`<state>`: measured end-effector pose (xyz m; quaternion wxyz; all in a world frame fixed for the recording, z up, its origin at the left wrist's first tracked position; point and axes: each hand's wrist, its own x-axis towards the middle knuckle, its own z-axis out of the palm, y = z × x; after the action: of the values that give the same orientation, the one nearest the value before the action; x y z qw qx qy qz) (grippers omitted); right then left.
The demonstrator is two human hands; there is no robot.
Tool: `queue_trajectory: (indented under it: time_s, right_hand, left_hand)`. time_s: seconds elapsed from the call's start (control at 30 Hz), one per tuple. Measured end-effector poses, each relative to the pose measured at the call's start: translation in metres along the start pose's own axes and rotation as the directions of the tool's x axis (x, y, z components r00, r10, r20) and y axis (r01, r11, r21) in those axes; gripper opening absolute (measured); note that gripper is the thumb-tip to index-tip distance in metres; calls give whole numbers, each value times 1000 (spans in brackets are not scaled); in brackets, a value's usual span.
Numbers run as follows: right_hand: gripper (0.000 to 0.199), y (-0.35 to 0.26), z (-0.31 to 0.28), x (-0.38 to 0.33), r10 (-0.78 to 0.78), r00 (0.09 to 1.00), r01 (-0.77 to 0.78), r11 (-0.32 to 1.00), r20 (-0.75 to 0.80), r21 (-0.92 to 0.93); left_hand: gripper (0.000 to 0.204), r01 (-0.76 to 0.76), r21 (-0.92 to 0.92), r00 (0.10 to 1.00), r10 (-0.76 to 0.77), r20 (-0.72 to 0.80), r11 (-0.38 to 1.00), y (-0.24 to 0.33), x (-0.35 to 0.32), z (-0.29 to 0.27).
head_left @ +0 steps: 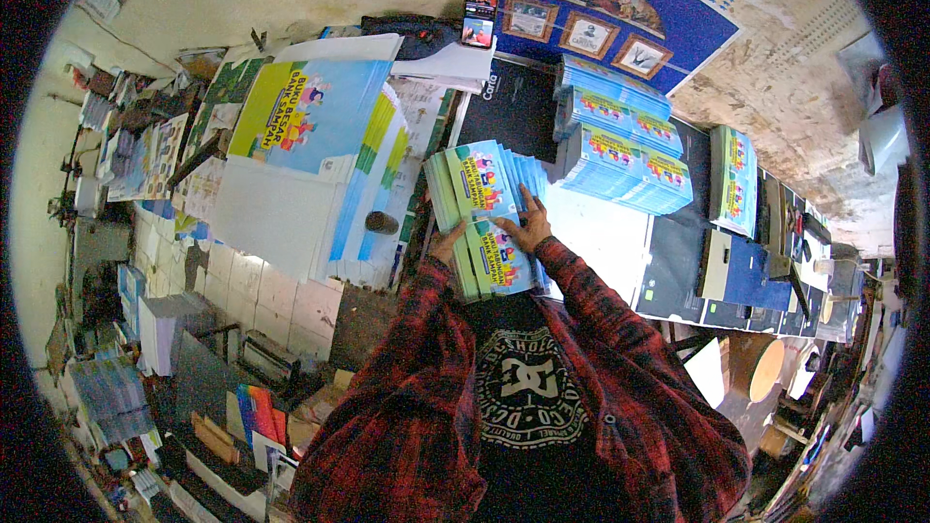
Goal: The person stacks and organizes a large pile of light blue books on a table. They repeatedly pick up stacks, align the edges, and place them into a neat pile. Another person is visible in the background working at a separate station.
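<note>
Left hand point(445, 242) under booklet stack point(481, 216) | right hand point(528, 228) flat on top

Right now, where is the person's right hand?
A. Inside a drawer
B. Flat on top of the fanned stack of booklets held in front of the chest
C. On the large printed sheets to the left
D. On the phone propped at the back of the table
B: the right hand lies with fingers spread on the fanned stack of booklets, while the left hand grips the stack's left edge.
</note>
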<state>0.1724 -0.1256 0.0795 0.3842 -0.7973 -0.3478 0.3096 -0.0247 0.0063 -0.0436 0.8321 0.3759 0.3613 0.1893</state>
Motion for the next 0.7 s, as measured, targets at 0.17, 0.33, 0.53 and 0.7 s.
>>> queue_trajectory:
  time_s: [0.17, 0.33, 0.53, 0.7]
  right_hand:
    - [103, 24, 4, 6, -63, 998, 61, 986, -10, -155]
    - [87, 18, 0, 5, -96, 995, 96, 995, 25, -1]
    - [65, 33, -3, -12, -92, 973, 20, 949, -214, -315]
    - [64, 44, 2, -12, -276, 961, 200, 736, -17, -646]
  left_hand:
    - [60, 1, 72, 995, 6, -98, 997, 23, -16, 19]
    - [48, 39, 21, 999, -38, -33, 999, 36, -21, -13]
    - [42, -16, -9, 1000, 16, 3, 1000, 52, -37, -29]
    - [39, 245, -311, 964, -197, 177, 918, 77, -63, -14]
